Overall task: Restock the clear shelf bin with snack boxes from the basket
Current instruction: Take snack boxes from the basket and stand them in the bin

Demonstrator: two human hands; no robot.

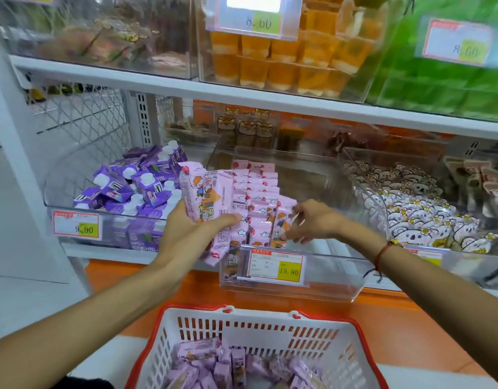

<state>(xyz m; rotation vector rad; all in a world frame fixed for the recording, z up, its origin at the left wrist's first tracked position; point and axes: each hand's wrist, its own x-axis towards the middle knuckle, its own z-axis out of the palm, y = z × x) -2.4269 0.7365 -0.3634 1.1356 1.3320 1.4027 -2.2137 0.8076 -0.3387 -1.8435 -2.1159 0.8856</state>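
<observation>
Left hand (pixel 191 231) grips a fanned bundle of pink snack boxes (pixel 205 197) — at least two, maybe three; the overlap prevents an exact count. Right hand (pixel 304 220) has its fingers spread, fingertips touching the nearest standing boxes (pixel 259 203) in the clear shelf bin (pixel 312 284), holding nothing that I can see. The bin sits directly ahead of both hands, with its stocked rows between them and bare space beyond the right hand. Rows in bin: two clear, a possible third; roughly a dozen boxes, too tightly packed to count. The basket (pixel 351 349) lies below the wrists, holding ten or so purple boxes (pixel 228 369), partly cut off by the frame. One price tag (pixel 275 266) hangs on the bin front, below the right hand. Risks, as I judge them: the bundle is held by its lower end, so the outer box could slide out and drop toward the basket or floor — the fan is loose. The standing rows lean on the right fingertips; lifting them may tip the row into the gap. Purple cartons (pixel 135 189), left of the left hand, sit close enough to get knocked.
</observation>
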